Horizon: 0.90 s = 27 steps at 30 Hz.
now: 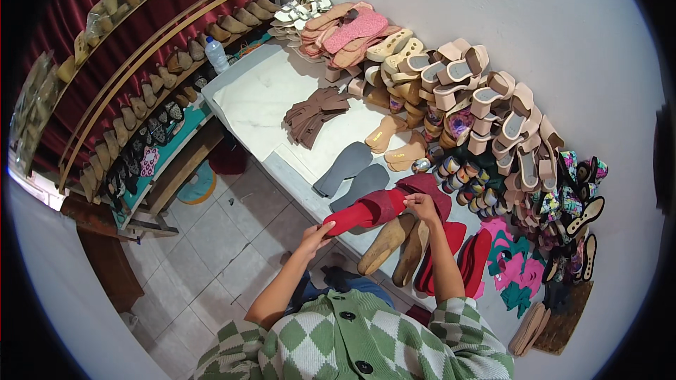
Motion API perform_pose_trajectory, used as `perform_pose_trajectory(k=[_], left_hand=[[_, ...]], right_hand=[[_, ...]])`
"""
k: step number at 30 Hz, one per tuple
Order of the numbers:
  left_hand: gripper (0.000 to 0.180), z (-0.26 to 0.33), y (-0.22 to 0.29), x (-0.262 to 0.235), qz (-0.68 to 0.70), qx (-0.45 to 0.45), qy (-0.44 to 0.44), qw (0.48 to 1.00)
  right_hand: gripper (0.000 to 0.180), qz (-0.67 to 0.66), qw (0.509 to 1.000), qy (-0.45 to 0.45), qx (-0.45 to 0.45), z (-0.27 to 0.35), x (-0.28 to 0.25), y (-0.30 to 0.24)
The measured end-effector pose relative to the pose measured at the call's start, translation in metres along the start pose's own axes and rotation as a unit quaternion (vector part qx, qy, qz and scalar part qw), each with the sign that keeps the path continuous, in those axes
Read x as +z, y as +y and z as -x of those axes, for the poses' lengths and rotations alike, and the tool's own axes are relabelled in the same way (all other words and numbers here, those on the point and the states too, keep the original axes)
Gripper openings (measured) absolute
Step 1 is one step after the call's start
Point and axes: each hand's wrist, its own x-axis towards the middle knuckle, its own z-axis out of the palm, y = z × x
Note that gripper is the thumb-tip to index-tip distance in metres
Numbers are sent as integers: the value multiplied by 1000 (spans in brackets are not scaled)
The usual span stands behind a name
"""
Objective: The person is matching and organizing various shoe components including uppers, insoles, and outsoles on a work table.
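Here the red sole (366, 212) spans between both hands' fingers (325, 229).

Lighting: bright, even, soft and diffuse; source not visible. White surface (260, 98) well lit, near overexposed, no hard glare. Shadows: faint and short beside the stacked soles; deeper shade under the surface and along the dark red curtain (91, 21) at upper left. Distortion: strong fisheye; the shelf rails (148, 42) bow and straight edges curve toward the rim. Black vignette fills the corners. Focus: centre sharp; outer ring softer, with slight colour fringing.
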Motion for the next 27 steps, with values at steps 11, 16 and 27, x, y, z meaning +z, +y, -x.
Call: perform_pose_trajectory(k=[11, 16, 27], left_hand=[[63, -16, -9, -19, -62, -5, 25, 998], [64, -24, -12, -17, -54, -16, 9, 998], [58, -36, -20, -26, -38, -46, 1, 998]], right_hand=[[36, 407, 907, 54, 94, 3, 36, -12], [40, 389, 909, 63, 135, -3, 23, -1], [36, 191, 977, 8, 94, -16, 10, 44]])
